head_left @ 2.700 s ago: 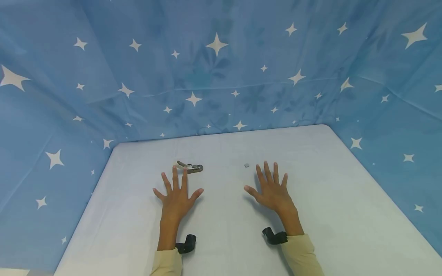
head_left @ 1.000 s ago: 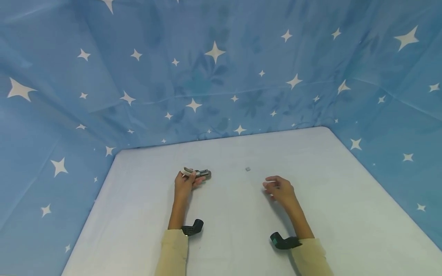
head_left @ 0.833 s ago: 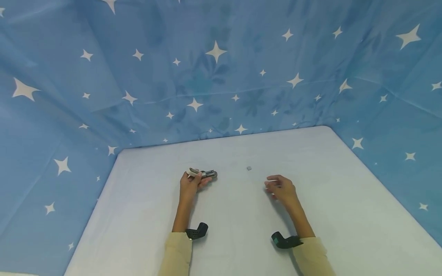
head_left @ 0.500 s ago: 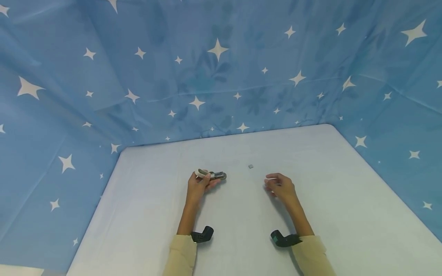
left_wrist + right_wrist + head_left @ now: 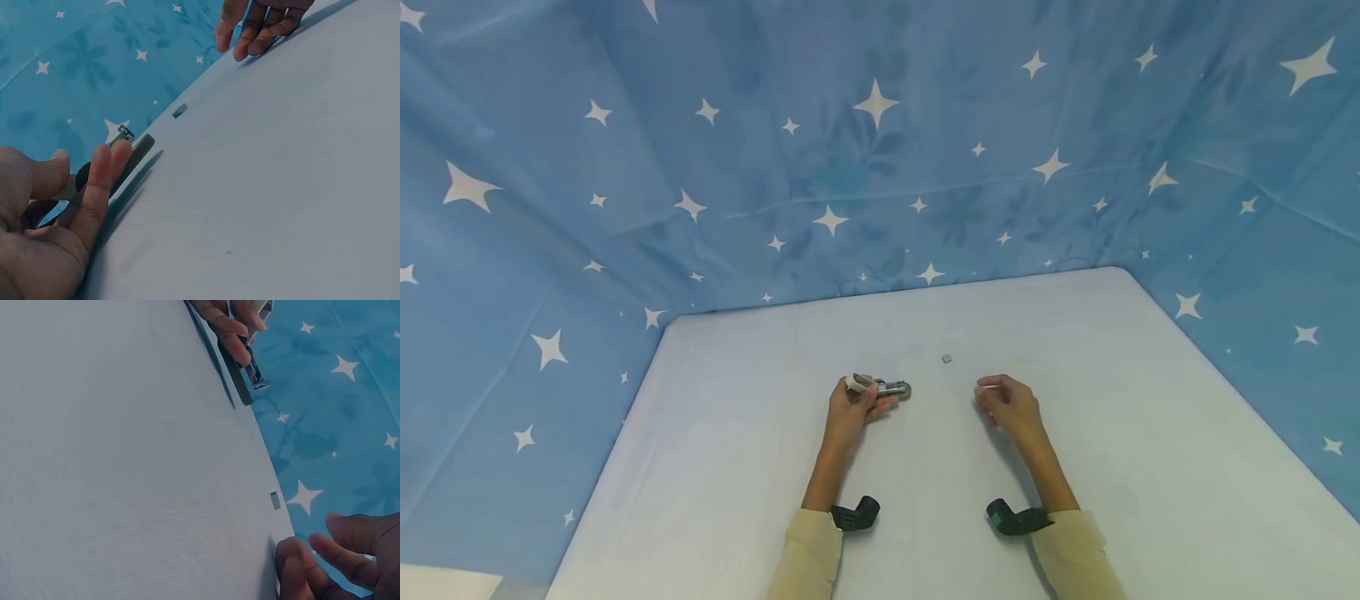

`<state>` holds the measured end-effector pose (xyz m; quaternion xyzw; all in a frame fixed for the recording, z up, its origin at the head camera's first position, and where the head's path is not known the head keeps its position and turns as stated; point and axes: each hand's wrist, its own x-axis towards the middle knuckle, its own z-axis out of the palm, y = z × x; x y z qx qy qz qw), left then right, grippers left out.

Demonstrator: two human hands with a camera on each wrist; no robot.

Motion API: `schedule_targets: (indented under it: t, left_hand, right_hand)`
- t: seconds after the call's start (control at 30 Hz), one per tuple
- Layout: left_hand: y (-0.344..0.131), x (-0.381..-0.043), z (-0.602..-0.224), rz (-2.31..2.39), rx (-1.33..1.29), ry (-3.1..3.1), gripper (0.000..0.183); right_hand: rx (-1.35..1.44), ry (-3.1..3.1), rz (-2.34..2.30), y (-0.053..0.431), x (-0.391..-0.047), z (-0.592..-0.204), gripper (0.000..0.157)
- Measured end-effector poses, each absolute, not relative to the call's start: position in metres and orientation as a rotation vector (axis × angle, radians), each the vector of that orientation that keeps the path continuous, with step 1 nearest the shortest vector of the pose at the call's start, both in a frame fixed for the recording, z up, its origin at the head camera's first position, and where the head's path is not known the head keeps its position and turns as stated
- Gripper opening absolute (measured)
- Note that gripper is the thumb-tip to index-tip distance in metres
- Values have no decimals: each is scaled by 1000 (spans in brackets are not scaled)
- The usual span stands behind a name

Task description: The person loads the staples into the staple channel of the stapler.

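My left hand (image 5: 850,412) grips a stapler (image 5: 892,389), thumb on top and fingers beneath. Its pale top arm is swung up from the metal magazine, and its front end points right. In the left wrist view the stapler's dark base (image 5: 140,153) sticks out past the fingers, with its shadow close by on the table. To the right, my right hand (image 5: 1013,410) hovers low with loosely bent fingers and holds nothing. A small grey block (image 5: 947,358), like a short strip of staples, lies on the table beyond and between both hands.
The white-covered table (image 5: 737,467) has its far edge against a blue star-printed cloth (image 5: 760,150) that also hangs along both sides. A black wrist camera (image 5: 857,514) sits on the left wrist, another wrist camera (image 5: 1017,518) on the right.
Both hands were spread flat at first. My left hand has since picked up the stapler and carried it rightward, nearer the grey block. My right hand's fingers have bent and stayed nearly still lately.
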<state>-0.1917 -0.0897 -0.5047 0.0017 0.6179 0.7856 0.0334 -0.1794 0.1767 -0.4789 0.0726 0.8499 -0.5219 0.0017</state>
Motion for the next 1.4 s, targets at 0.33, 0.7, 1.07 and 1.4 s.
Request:
schedule_targets:
  t: [0.33, 0.7, 1.07, 1.4]
  left_hand:
    - [-86, -202, -497, 2354, 57, 2013, 38]
    - [-89, -204, -497, 2323, 58, 2021, 40]
    - [-90, -199, -497, 2236, 56, 2140, 41]
    - [-98, -187, -502, 2203, 49, 2179, 42]
  right_hand:
    - [191, 2723, -1622, 177, -191, -469, 26]
    - [183, 2710, -1560, 177, -191, -466, 29]
    - [79, 2603, -1618, 170, -186, -469, 33]
    - [86, 2586, -1609, 160, -176, -472, 29]
